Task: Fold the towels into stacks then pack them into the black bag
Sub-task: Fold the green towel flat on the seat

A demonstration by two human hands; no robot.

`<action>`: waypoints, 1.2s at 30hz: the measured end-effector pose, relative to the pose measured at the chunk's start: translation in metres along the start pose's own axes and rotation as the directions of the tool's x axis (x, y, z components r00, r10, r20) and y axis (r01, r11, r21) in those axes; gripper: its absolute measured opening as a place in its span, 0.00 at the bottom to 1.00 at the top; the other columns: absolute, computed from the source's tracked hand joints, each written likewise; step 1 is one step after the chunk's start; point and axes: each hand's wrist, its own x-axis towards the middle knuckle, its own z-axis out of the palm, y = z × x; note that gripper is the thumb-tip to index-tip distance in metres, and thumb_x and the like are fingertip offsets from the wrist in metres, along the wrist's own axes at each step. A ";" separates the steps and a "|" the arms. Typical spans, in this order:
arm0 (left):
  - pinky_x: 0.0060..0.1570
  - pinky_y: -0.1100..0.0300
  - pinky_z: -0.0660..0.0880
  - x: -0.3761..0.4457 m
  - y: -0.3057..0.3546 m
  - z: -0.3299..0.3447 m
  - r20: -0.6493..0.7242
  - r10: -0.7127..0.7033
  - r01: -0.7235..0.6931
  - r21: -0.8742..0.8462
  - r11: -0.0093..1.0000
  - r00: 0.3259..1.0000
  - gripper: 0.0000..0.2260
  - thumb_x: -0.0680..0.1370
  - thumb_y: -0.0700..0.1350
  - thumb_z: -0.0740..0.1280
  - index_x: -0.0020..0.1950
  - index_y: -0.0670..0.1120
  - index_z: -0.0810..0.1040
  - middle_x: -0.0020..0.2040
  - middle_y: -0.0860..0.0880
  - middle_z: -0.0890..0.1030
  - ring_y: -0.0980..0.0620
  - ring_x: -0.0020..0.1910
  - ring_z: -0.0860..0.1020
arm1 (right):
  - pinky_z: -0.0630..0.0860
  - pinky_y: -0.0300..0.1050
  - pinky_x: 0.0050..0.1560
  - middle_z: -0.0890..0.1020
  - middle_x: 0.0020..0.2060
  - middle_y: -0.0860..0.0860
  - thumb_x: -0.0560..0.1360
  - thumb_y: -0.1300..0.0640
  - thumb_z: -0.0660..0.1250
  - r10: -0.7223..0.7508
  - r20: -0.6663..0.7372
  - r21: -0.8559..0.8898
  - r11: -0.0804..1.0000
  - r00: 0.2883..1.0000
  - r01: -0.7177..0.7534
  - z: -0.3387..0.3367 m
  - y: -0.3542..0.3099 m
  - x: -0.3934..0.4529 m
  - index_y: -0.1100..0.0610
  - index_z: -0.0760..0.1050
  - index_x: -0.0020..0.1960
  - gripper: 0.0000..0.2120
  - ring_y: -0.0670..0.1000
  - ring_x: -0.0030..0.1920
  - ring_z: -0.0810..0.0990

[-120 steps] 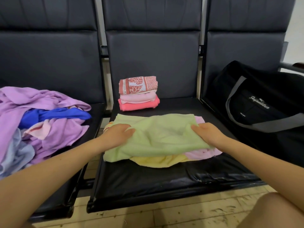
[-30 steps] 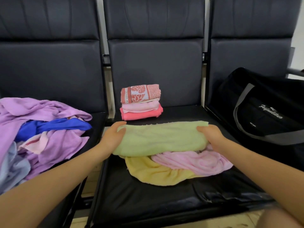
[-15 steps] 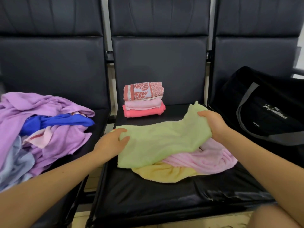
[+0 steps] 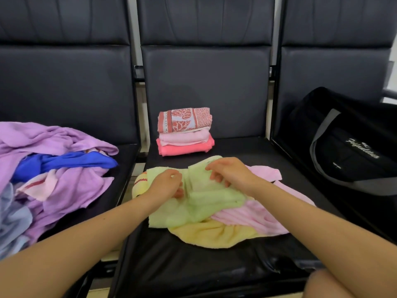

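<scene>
A light green towel (image 4: pixel 204 201) lies half folded on the middle seat, on top of a pink towel (image 4: pixel 264 214) and a yellow towel (image 4: pixel 210 235). My left hand (image 4: pixel 166 184) grips its left part with curled fingers. My right hand (image 4: pixel 229 172) pinches the folded-over right edge near the middle. Behind them stands a stack of three folded towels (image 4: pixel 184 131), patterned red on top, pale pink, then coral. The black bag (image 4: pixel 352 151) with grey straps sits on the right seat.
A loose heap of purple, blue, pale pink and light blue towels (image 4: pixel 51 168) covers the left seat. The black middle seat (image 4: pixel 193 269) has a bare front part. My knee (image 4: pixel 343 284) shows at the bottom right.
My right hand has carried the green towel's right edge leftward over the middle, so the towel is now narrower. My left hand shifted right onto the towel; both hands are close together.
</scene>
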 end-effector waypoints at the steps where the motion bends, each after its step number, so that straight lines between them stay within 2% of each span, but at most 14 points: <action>1: 0.42 0.54 0.79 0.000 0.002 0.004 0.034 -0.050 0.051 -0.015 0.999 0.998 0.07 0.81 0.43 0.59 0.55 0.43 0.73 0.47 0.42 0.79 0.47 0.38 0.79 | 0.72 0.44 0.37 0.81 0.40 0.53 0.77 0.58 0.63 0.003 -0.108 -0.026 1.000 0.994 -0.006 -0.002 0.010 0.007 0.60 0.81 0.51 0.10 0.48 0.38 0.76; 3: 0.42 0.55 0.79 0.001 0.006 0.014 0.076 -0.128 0.131 -0.042 0.991 0.989 0.08 0.80 0.44 0.60 0.50 0.42 0.75 0.46 0.42 0.80 0.46 0.40 0.80 | 0.75 0.46 0.47 0.81 0.45 0.52 0.75 0.56 0.64 0.067 -0.223 -0.081 0.993 0.973 -0.087 -0.006 0.024 0.014 0.57 0.79 0.53 0.10 0.50 0.45 0.79; 5: 0.43 0.56 0.77 0.002 0.010 0.022 0.078 -0.181 0.186 -0.062 0.981 0.980 0.08 0.80 0.47 0.62 0.47 0.42 0.76 0.43 0.43 0.79 0.46 0.40 0.79 | 0.77 0.49 0.51 0.82 0.44 0.53 0.73 0.55 0.64 0.168 -0.171 -0.072 0.981 0.971 -0.182 -0.008 0.037 0.019 0.56 0.79 0.50 0.09 0.53 0.48 0.81; 8: 0.51 0.54 0.77 0.008 0.010 0.030 0.102 -0.237 0.250 -0.143 0.958 0.966 0.16 0.78 0.52 0.65 0.57 0.42 0.77 0.51 0.43 0.81 0.43 0.48 0.80 | 0.77 0.48 0.52 0.82 0.44 0.53 0.76 0.53 0.65 0.275 -0.096 0.022 0.962 0.957 -0.274 -0.008 0.041 0.019 0.57 0.78 0.50 0.08 0.53 0.48 0.80; 10: 0.54 0.54 0.76 0.010 0.011 0.032 0.130 -0.267 0.291 -0.229 0.929 0.955 0.18 0.77 0.54 0.67 0.60 0.43 0.76 0.56 0.44 0.80 0.43 0.53 0.79 | 0.77 0.51 0.57 0.83 0.47 0.54 0.76 0.54 0.65 0.256 -0.106 0.132 0.961 0.961 -0.242 -0.007 0.040 0.020 0.55 0.78 0.50 0.07 0.54 0.50 0.81; 13: 0.61 0.51 0.73 0.014 0.013 0.034 0.098 -0.260 0.278 -0.337 0.899 0.960 0.17 0.78 0.51 0.66 0.62 0.42 0.76 0.58 0.44 0.80 0.43 0.57 0.78 | 0.76 0.44 0.45 0.80 0.42 0.51 0.78 0.56 0.63 0.211 -0.105 0.232 0.956 0.972 -0.182 -0.006 0.034 0.018 0.56 0.77 0.48 0.05 0.50 0.43 0.79; 15: 0.60 0.53 0.72 0.014 0.013 0.035 -0.031 -0.159 0.147 -0.244 0.959 0.987 0.17 0.80 0.49 0.62 0.64 0.40 0.74 0.57 0.44 0.78 0.44 0.56 0.76 | 0.74 0.43 0.44 0.80 0.42 0.51 0.79 0.56 0.63 0.185 -0.095 0.271 0.950 0.978 -0.154 -0.005 0.033 0.015 0.57 0.76 0.49 0.05 0.50 0.44 0.78; 18: 0.54 0.55 0.69 0.006 0.011 0.032 -0.134 0.049 -0.053 -0.026 0.998 0.990 0.13 0.82 0.46 0.56 0.61 0.40 0.72 0.56 0.44 0.76 0.46 0.54 0.73 | 0.74 0.45 0.52 0.81 0.51 0.53 0.79 0.51 0.64 0.192 -0.049 0.171 0.969 0.980 -0.181 -0.003 0.036 0.015 0.59 0.77 0.56 0.12 0.53 0.53 0.79; 21: 0.59 0.54 0.70 0.007 0.005 0.029 -0.064 0.006 0.003 0.136 0.991 0.998 0.14 0.81 0.44 0.56 0.64 0.41 0.69 0.62 0.42 0.74 0.44 0.58 0.73 | 0.77 0.44 0.50 0.83 0.52 0.52 0.75 0.45 0.68 0.260 0.043 0.082 0.961 0.965 -0.263 -0.004 0.040 0.015 0.59 0.77 0.58 0.20 0.52 0.52 0.81; 24: 0.61 0.52 0.71 0.006 0.005 0.024 -0.011 -0.090 0.090 0.196 0.976 0.996 0.21 0.80 0.43 0.56 0.73 0.41 0.62 0.65 0.39 0.74 0.40 0.62 0.73 | 0.78 0.48 0.55 0.83 0.51 0.54 0.74 0.49 0.71 0.264 0.048 0.127 0.955 0.963 -0.268 -0.005 0.040 0.016 0.60 0.77 0.58 0.18 0.54 0.51 0.82; 28: 0.55 0.51 0.76 0.007 0.009 0.015 -0.068 -0.016 0.021 0.065 0.998 0.998 0.21 0.79 0.43 0.58 0.73 0.44 0.64 0.63 0.41 0.75 0.43 0.54 0.78 | 0.76 0.45 0.47 0.82 0.48 0.56 0.75 0.57 0.69 0.215 -0.031 0.336 0.922 0.976 -0.192 -0.007 0.025 0.016 0.61 0.77 0.54 0.10 0.56 0.48 0.81; 30: 0.44 0.56 0.77 0.007 0.010 0.008 -0.110 -0.006 0.004 -0.020 1.000 0.994 0.18 0.80 0.43 0.58 0.71 0.46 0.68 0.54 0.45 0.77 0.49 0.42 0.76 | 0.75 0.43 0.44 0.81 0.43 0.55 0.75 0.58 0.69 0.147 -0.066 0.330 0.936 0.987 -0.117 -0.007 0.012 0.014 0.60 0.77 0.48 0.05 0.53 0.43 0.80; 32: 0.39 0.57 0.75 0.007 0.010 -0.002 -0.168 -0.016 -0.001 -0.099 0.995 0.986 0.14 0.81 0.43 0.58 0.65 0.44 0.72 0.46 0.48 0.75 0.52 0.39 0.74 | 0.74 0.42 0.39 0.80 0.40 0.54 0.75 0.58 0.69 0.068 -0.077 0.313 0.949 0.995 -0.040 -0.004 -0.002 0.011 0.60 0.77 0.44 0.05 0.51 0.39 0.79; 36: 0.37 0.56 0.75 0.003 0.004 -0.024 -0.124 -0.196 0.133 -0.393 0.910 0.973 0.18 0.83 0.51 0.53 0.57 0.41 0.76 0.43 0.45 0.78 0.49 0.37 0.76 | 0.72 0.39 0.33 0.81 0.35 0.52 0.77 0.54 0.66 -0.030 0.087 0.346 0.938 0.996 -0.002 0.015 -0.033 -0.001 0.58 0.79 0.42 0.09 0.48 0.33 0.78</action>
